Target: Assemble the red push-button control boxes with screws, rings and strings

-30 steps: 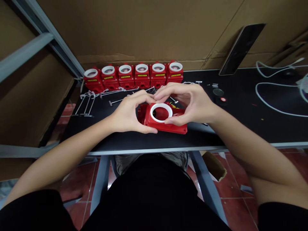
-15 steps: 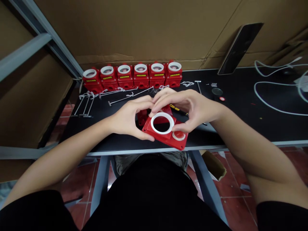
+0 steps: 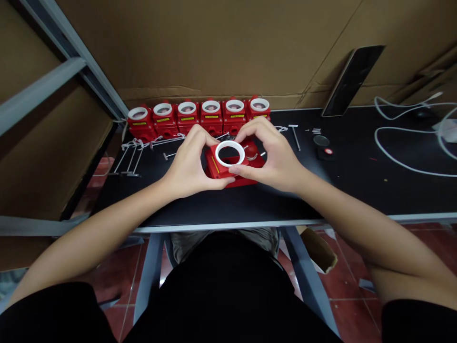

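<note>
Head camera is showing both bare hands working over the desk (image 3: 357,186), and a red housing (image 3: 216,164) is sitting between them, just in front of a row of six red units (image 3: 211,124). The left hand (image 3: 190,163) is gripping the housing's left side, its thumb pressing along the front and its fingers curling behind. The right hand (image 3: 274,155) is clamping the white ring (image 3: 230,143) on top, thumb on the near rim and fingers at the far one (whether the housing is touching the desk is hard to tell). Thin metal rods (image 3: 138,162) with white cords are lying at the left. Beyond the right hand, a T-shaped rod (image 3: 296,139), a round disc (image 3: 321,141) and some small screws (image 3: 316,131) are resting, while a white cable (image 3: 400,132) is looping farther right.
</note>
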`<state>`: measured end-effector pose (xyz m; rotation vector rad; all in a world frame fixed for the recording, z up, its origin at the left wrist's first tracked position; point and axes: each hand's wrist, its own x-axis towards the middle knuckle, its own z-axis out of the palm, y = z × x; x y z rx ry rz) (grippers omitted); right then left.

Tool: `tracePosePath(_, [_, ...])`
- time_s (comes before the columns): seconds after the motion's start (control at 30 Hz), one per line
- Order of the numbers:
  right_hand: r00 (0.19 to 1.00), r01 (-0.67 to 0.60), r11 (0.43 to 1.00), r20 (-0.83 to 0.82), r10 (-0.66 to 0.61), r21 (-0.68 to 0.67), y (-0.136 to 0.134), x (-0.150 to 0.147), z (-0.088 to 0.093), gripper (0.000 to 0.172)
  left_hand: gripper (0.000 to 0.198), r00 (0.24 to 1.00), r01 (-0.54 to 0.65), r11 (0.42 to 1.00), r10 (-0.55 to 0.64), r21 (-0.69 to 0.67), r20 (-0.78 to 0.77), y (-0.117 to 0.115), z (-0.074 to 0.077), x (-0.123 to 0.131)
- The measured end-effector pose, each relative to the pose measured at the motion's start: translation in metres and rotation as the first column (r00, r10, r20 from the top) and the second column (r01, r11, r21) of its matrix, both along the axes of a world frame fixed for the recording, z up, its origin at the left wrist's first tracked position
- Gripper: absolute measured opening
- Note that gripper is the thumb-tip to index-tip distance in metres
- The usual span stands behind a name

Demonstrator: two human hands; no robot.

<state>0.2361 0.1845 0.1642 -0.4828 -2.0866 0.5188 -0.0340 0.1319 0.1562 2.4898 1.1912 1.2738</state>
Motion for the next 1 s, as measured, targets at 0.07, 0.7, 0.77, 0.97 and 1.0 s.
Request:
tracePosePath(0.07, [1.0,0.024,1.0,0.018,-0.023,-0.018,-0.002,-0.001,0.0,0.067,0.072,1.0,0.009,1.0,-0.009,0.013,-0.001,-0.002,-0.001,0.001])
tracePosePath(0.7, [0.998,-0.063,0.997,-0.021,0.062,-0.052,-0.004,0.003,0.009,0.047,0.071,0.997,0.071,0.985,-0.067,-0.157,0.029,-0.002,0.013,-0.003])
tracePosePath(0.77, [0.996,-0.091,0.994,-0.003,0.091,-0.055,-0.002,0.005,0.009,0.042,0.073,0.995,0.098,0.978,-0.093,-0.185,0.033,0.0,0.014,-0.005])
tracePosePath(0.97, [0.975,-0.214,0.975,0.05,0.217,-0.056,0.005,0.013,0.005,0.042,0.074,0.995,0.104,0.975,-0.103,-0.196,0.014,0.0,0.012,-0.005])
tracePosePath(1.0, [0.973,-0.222,0.973,0.053,0.226,-0.066,0.006,0.014,0.004,0.044,0.075,0.995,0.094,0.977,-0.095,-0.193,0.008,0.0,0.012,-0.005])
